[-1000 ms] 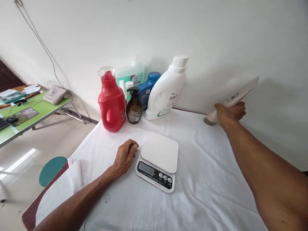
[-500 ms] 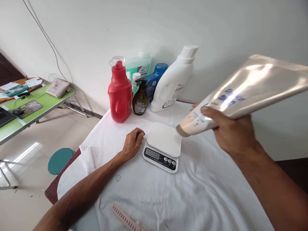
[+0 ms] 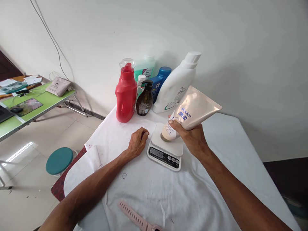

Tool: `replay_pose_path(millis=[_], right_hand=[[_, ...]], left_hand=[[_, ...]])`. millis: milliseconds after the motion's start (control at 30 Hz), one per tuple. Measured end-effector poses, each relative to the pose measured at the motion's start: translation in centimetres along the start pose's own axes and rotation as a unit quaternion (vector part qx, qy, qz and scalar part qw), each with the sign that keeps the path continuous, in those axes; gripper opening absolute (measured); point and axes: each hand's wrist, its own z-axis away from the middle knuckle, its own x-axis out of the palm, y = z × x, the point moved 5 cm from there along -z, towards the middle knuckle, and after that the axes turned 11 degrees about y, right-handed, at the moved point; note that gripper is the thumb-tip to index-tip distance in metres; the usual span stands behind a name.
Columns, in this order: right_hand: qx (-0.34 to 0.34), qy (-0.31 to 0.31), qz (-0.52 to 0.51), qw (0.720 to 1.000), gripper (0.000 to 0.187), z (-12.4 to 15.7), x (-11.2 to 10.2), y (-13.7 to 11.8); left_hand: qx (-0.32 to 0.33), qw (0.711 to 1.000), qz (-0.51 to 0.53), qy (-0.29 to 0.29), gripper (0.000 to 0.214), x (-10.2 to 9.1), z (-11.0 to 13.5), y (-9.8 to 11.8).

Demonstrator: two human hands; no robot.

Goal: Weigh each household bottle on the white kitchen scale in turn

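Two hands over a cloth-covered counter [image 3: 216,179]: right hand [image 3: 192,139] closed round a beige tube [image 3: 192,110], cap-down on the scale [image 3: 166,152]; left hand [image 3: 138,141] loosely curled, empty, just beside it. Risk: the tilted, top-heavy tube could topple off the platform if released. White wall [image 3: 240,48] behind; green table [image 3: 36,106] and stool [image 3: 59,160] on tiled floor [image 3: 36,144], left.

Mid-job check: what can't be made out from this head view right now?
Head view only:
Scale display: too small to read.
Tube in the right hand: whether its cap touches the scale cannot be told from this angle.
Green bottle and blue bottle: partly hidden behind the red bottle and white bottle.
Pink strap: cut off by the bottom edge.
Left hand: curled fingers hide the palm.
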Motion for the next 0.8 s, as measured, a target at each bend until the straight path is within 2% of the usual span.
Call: replay_pose_path(millis=[167, 233, 267, 333, 400, 467, 500, 600, 800], right_hand=[[-0.008, -0.039, 0.014, 0.999, 0.042, 0.8, -0.1, 0.7], [-0.019, -0.046, -0.016, 0.999, 0.054, 1.2, -0.7, 1.2], [-0.024, -0.032, -0.043, 0.998, 0.059, 1.4, -1.3, 1.7], [-0.013, 0.041, -0.113, 0.993, 0.058, 1.8, -3.2, 3.4], [0.036, 0.150, -0.153, 0.976, 0.056, 2.5, -5.5, 6.1], [0.098, 0.235, -0.133, 0.958, 0.059, 3.6, -7.4, 9.1], [0.116, 0.253, -0.118, 0.953, 0.059, 4.2, -8.0, 10.3], [0.131, 0.249, -0.095, 0.955, 0.058, 5.4, -9.0, 12.5], [0.114, 0.197, -0.038, 0.973, 0.056, 5.6, -9.0, 13.2]], left_hand=[[0.004, 1.000, 0.001, 0.001, 0.019, 0.0, 0.0, -0.1], [0.006, 1.000, 0.001, 0.004, 0.020, -0.1, 0.0, -0.1], [0.006, 1.000, 0.001, 0.005, 0.020, -0.1, -0.1, 0.0], [0.005, 1.000, 0.002, 0.007, 0.020, -0.2, -0.1, 0.1], [-0.004, 1.000, 0.007, 0.005, 0.021, -0.2, -0.1, 0.2], [-0.014, 1.000, 0.010, 0.000, 0.021, -0.1, 0.0, 0.3], [-0.017, 1.000, 0.011, -0.001, 0.022, -0.1, 0.0, 0.4], [-0.017, 1.000, 0.017, -0.003, 0.022, -0.1, 0.1, 0.4], [-0.022, 1.000, 0.016, -0.002, 0.022, 0.0, 0.0, 0.4]])
